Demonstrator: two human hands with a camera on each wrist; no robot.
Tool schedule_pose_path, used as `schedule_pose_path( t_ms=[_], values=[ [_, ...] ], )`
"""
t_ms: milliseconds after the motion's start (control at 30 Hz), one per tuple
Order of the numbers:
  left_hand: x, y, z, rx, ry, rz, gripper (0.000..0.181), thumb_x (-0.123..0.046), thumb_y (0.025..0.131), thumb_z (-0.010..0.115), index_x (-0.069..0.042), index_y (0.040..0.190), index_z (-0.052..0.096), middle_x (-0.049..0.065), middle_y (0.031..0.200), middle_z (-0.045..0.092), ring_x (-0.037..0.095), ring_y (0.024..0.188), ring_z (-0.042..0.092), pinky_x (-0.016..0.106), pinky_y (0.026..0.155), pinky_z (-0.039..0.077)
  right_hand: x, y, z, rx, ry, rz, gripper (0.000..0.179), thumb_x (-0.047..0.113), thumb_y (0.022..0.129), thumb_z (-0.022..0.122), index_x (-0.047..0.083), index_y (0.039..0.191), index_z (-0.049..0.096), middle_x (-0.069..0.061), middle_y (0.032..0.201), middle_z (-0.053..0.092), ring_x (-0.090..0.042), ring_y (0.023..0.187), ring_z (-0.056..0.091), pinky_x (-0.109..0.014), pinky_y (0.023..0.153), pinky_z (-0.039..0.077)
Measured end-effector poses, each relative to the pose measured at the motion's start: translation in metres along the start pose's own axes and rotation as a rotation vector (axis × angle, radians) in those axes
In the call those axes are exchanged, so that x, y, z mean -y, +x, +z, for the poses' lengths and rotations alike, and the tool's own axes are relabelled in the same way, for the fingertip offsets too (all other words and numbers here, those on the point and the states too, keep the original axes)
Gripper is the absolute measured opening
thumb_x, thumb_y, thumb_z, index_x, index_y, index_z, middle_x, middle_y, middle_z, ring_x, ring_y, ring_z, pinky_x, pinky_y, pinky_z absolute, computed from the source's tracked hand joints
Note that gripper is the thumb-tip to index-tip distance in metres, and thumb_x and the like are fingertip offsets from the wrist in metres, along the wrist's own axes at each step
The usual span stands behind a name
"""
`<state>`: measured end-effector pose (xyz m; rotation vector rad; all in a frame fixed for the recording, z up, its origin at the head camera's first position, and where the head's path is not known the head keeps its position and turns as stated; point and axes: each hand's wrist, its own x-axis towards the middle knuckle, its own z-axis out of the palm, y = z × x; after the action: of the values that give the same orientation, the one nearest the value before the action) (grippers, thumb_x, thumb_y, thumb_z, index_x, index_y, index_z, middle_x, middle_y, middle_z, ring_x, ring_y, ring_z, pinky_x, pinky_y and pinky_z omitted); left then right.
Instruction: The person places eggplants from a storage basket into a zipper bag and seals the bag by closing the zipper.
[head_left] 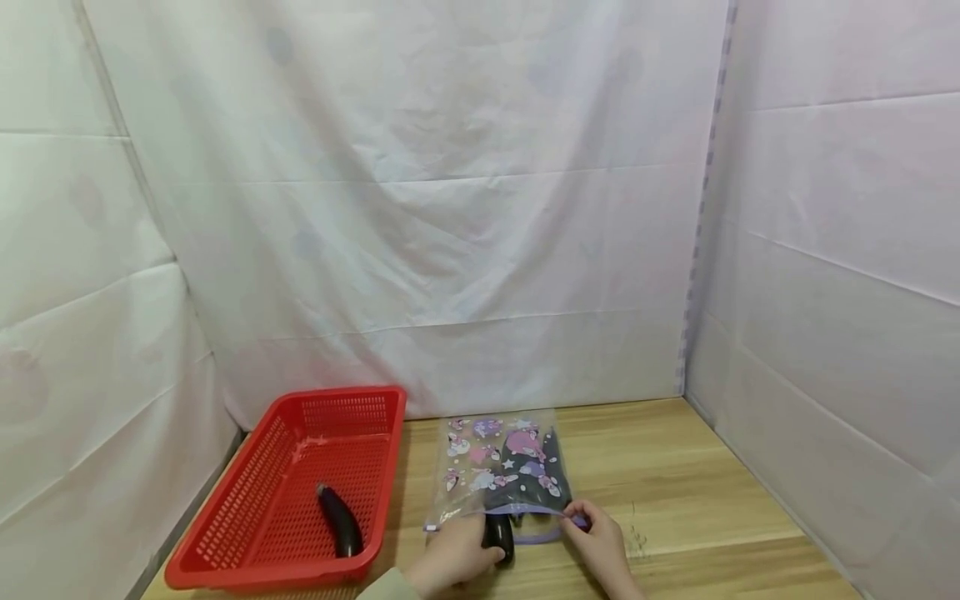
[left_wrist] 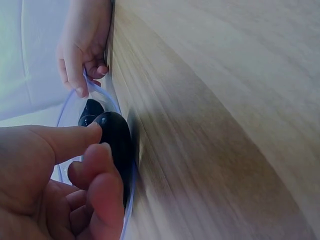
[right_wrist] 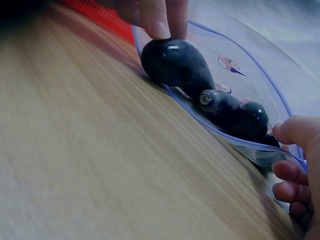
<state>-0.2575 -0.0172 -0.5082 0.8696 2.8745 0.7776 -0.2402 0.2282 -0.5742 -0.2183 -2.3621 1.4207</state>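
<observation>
A clear zip bag (head_left: 477, 479) printed with pink and purple cartoon figures lies flat, its purple-edged mouth toward me and held apart. My left hand (head_left: 456, 550) grips a dark eggplant (head_left: 500, 537) near its rounded end, which sticks out of the mouth while the rest reaches inside. In the left wrist view the thumb (left_wrist: 75, 140) presses on that end. My right hand (head_left: 600, 540) pinches the right corner of the bag's mouth between thumb and fingers. Several more eggplants (right_wrist: 245, 120) lie inside the bag, beside the held one.
A red perforated basket (head_left: 396, 467) stands to the left, with one eggplant (head_left: 341, 523) in it. Small dark scraps (head_left: 637, 537) lie on the wooden table (head_left: 720, 500) at the right. White cloth (head_left: 480, 250) hangs behind and on both sides.
</observation>
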Motion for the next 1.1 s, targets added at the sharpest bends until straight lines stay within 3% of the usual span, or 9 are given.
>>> schedule_pose_path(
  t_ms=[67, 133, 233, 300, 400, 500, 833, 1100],
  values=[
    [0.0, 0.002, 0.002, -0.003, -0.001, -0.015, 0.075, -0.033, 0.08, 0.077, 0.014, 0.13, 0.046, 0.013, 0.084, 0.067, 0.011, 0.054, 0.052, 0.028, 0.058, 0.047, 0.0, 0.0, 0.0, -0.003, 0.002, -0.002, 0.015, 0.01, 0.077, 0.079, 0.014, 0.079, 0.065, 0.005, 0.073, 0.056, -0.008, 0.067, 0.049, -0.023, 0.062, 0.041],
    [-0.001, 0.003, 0.003, -0.004, -0.02, -0.026, 0.085, -0.031, 0.082, 0.076, 0.018, 0.138, 0.034, 0.015, 0.079, 0.066, 0.012, 0.045, 0.053, 0.027, 0.051, 0.048, -0.001, -0.001, 0.0, -0.006, 0.001, -0.006, 0.015, 0.011, 0.077, 0.079, 0.014, 0.079, 0.065, 0.005, 0.072, 0.056, -0.008, 0.066, 0.049, -0.024, 0.061, 0.041],
    [-0.001, 0.003, 0.006, 0.005, -0.082, -0.04, 0.079, -0.025, 0.085, 0.073, 0.019, 0.137, 0.034, 0.01, 0.062, 0.06, 0.008, 0.034, 0.048, 0.026, 0.035, 0.042, -0.002, -0.001, 0.001, -0.009, 0.001, -0.006, 0.015, 0.011, 0.077, 0.079, 0.015, 0.079, 0.065, 0.005, 0.071, 0.055, -0.008, 0.065, 0.049, -0.023, 0.061, 0.041],
    [-0.001, 0.004, 0.007, 0.011, -0.12, -0.048, 0.062, -0.022, 0.087, 0.071, 0.019, 0.126, 0.044, 0.004, 0.052, 0.051, 0.008, 0.026, 0.043, 0.025, 0.028, 0.036, -0.003, -0.001, 0.001, -0.009, 0.002, -0.005, 0.015, 0.011, 0.077, 0.079, 0.015, 0.079, 0.065, 0.005, 0.071, 0.055, -0.008, 0.065, 0.049, -0.023, 0.061, 0.041],
    [0.0, 0.007, 0.008, 0.021, -0.137, -0.065, 0.032, -0.02, 0.088, 0.068, 0.008, 0.098, 0.056, 0.003, 0.052, 0.049, 0.007, 0.025, 0.041, 0.024, 0.026, 0.034, -0.003, -0.001, 0.001, -0.007, 0.002, 0.0, 0.015, 0.011, 0.077, 0.079, 0.015, 0.08, 0.065, 0.005, 0.072, 0.056, -0.008, 0.065, 0.049, -0.023, 0.061, 0.041],
    [0.0, 0.011, 0.007, 0.037, -0.126, -0.078, 0.024, -0.019, 0.089, 0.066, -0.004, 0.077, 0.053, 0.003, 0.053, 0.049, 0.008, 0.025, 0.043, 0.024, 0.027, 0.035, -0.002, -0.001, 0.002, -0.004, 0.001, 0.004, 0.015, 0.012, 0.077, 0.08, 0.015, 0.08, 0.065, 0.005, 0.072, 0.056, -0.008, 0.066, 0.049, -0.023, 0.061, 0.041],
    [0.001, 0.019, 0.005, 0.055, -0.145, -0.113, 0.028, -0.014, 0.091, 0.063, -0.006, 0.067, 0.049, -0.003, 0.036, 0.044, 0.01, 0.024, 0.042, 0.026, 0.026, 0.036, 0.001, 0.001, 0.002, -0.004, -0.003, -0.007, 0.014, 0.012, 0.077, 0.079, 0.015, 0.08, 0.066, 0.006, 0.074, 0.058, -0.007, 0.067, 0.05, -0.024, 0.062, 0.042],
    [0.0, 0.024, 0.006, 0.074, -0.123, -0.128, 0.033, -0.013, 0.093, 0.061, -0.006, 0.062, 0.052, -0.002, 0.033, 0.043, 0.012, 0.023, 0.042, 0.028, 0.027, 0.038, -0.002, 0.0, 0.002, 0.008, -0.001, 0.006, 0.014, 0.012, 0.078, 0.079, 0.014, 0.081, 0.066, 0.005, 0.077, 0.06, -0.008, 0.068, 0.052, -0.024, 0.063, 0.043]
  ],
)
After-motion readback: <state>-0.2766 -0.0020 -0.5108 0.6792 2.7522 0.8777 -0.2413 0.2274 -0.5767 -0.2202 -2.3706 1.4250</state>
